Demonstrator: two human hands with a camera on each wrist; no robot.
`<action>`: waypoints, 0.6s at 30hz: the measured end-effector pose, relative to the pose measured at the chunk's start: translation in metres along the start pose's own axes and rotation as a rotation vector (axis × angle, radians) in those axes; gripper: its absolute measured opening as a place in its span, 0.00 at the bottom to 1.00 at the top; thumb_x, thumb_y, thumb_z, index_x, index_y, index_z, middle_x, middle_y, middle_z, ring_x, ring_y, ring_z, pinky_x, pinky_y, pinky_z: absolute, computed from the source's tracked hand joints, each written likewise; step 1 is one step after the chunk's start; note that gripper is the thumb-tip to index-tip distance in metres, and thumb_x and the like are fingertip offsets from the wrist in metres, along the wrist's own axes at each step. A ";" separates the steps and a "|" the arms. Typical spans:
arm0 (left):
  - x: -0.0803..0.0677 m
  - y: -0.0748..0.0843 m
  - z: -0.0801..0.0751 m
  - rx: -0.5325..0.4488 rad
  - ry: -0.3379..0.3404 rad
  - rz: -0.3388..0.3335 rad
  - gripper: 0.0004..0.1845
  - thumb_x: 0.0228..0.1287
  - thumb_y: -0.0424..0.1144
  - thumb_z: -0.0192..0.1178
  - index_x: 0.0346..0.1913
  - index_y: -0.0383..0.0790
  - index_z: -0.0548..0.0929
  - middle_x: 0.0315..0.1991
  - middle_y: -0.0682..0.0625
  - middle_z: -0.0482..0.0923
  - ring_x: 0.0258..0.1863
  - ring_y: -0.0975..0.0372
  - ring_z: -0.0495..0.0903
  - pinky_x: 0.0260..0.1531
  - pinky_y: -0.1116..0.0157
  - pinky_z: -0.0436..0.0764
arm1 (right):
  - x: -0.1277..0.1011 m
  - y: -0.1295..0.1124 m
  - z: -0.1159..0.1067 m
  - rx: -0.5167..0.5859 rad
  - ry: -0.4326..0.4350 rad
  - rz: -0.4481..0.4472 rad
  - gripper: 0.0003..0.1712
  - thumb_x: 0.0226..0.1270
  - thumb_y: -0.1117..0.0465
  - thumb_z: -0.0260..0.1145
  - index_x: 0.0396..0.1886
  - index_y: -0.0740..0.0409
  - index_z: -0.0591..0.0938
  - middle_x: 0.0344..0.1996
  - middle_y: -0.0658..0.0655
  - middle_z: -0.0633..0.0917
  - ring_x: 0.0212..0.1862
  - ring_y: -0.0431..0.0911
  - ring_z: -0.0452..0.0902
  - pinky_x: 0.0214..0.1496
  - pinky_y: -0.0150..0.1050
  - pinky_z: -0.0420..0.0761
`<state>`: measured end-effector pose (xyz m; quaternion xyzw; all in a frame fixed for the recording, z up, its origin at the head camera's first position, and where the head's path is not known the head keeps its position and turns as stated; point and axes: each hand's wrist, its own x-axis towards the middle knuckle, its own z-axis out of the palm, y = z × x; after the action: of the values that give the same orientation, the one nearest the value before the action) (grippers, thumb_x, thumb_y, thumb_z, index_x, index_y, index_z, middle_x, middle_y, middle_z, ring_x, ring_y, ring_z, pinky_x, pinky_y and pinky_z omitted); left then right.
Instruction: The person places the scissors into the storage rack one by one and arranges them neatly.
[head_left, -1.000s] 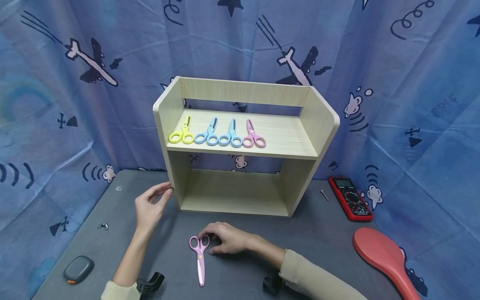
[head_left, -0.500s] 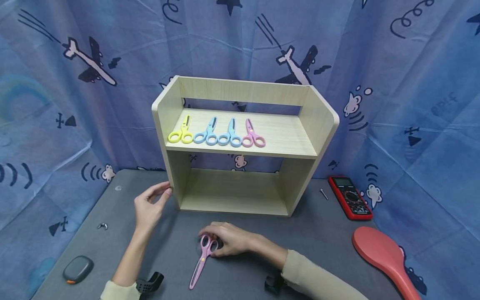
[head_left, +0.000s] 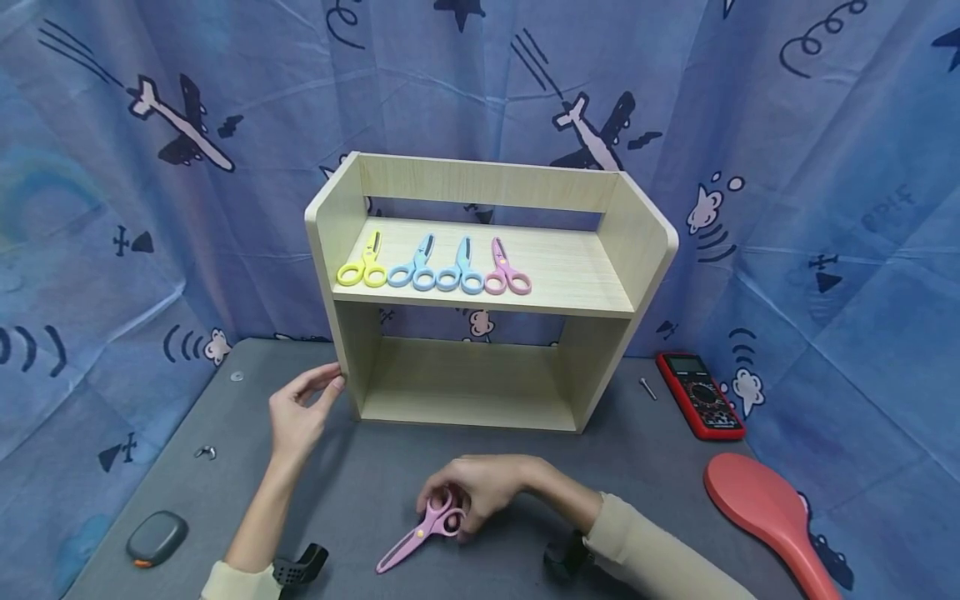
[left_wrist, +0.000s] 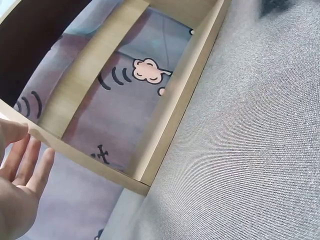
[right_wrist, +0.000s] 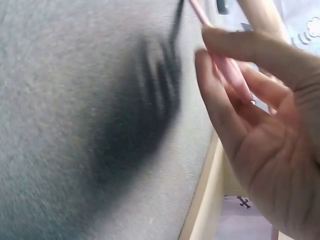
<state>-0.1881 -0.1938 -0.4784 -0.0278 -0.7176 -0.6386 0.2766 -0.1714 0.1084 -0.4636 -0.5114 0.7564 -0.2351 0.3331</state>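
Observation:
A small wooden shelf (head_left: pixel 480 304) stands on the grey table; several scissors lie in a row on its upper board. From the left come yellow scissors (head_left: pixel 363 262), then two blue pairs, then pink scissors (head_left: pixel 508 271). My left hand (head_left: pixel 298 417) touches the front edge of the shelf's left side panel (left_wrist: pixel 100 167) with its fingertips, the fingers fairly straight. In front of the shelf, my right hand (head_left: pixel 480 492) pinches another pink pair of scissors (head_left: pixel 420 533) by the handle loops, its blades slanting down to the left. The right wrist view shows thumb and fingers (right_wrist: pixel 215 95) around the pink handle.
At the right are a red multimeter (head_left: pixel 701 396), a small bolt (head_left: pixel 648 389) and a red paddle (head_left: pixel 757 500). At the left lie a grey rounded case (head_left: pixel 157 538), a small metal piece (head_left: pixel 206 452) and a washer (head_left: pixel 237 377). A blue patterned curtain (head_left: pixel 262 208) surrounds the table.
My right hand has gripped the pink scissors' loops and moved right and slightly nearer me. The scissors have turned from upright in the view to slanting down-left. The left hand stays put.

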 end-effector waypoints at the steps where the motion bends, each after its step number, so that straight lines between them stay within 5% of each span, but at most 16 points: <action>1: 0.000 0.000 0.000 0.002 0.000 0.002 0.11 0.70 0.28 0.72 0.53 0.33 0.93 0.49 0.28 0.90 0.40 0.77 0.88 0.50 0.82 0.85 | -0.002 -0.001 -0.002 0.028 -0.035 -0.001 0.35 0.58 0.70 0.82 0.67 0.56 0.83 0.47 0.46 0.83 0.42 0.27 0.74 0.44 0.20 0.80; 8: 0.001 0.000 0.001 -0.001 0.004 -0.001 0.11 0.70 0.28 0.72 0.53 0.32 0.92 0.49 0.28 0.90 0.39 0.77 0.88 0.50 0.83 0.85 | -0.012 -0.006 -0.007 0.160 -0.173 0.024 0.37 0.61 0.70 0.81 0.71 0.58 0.81 0.50 0.43 0.84 0.42 0.26 0.77 0.46 0.22 0.84; 18: -0.001 0.002 0.000 -0.006 0.000 -0.009 0.11 0.70 0.29 0.73 0.53 0.34 0.93 0.49 0.30 0.91 0.39 0.76 0.89 0.50 0.82 0.85 | -0.018 -0.020 0.009 -0.033 -0.088 -0.023 0.28 0.60 0.64 0.82 0.62 0.52 0.86 0.35 0.39 0.82 0.29 0.21 0.72 0.31 0.18 0.80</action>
<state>-0.1867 -0.1933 -0.4773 -0.0255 -0.7159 -0.6420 0.2734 -0.1473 0.1176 -0.4509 -0.5353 0.7389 -0.2037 0.3549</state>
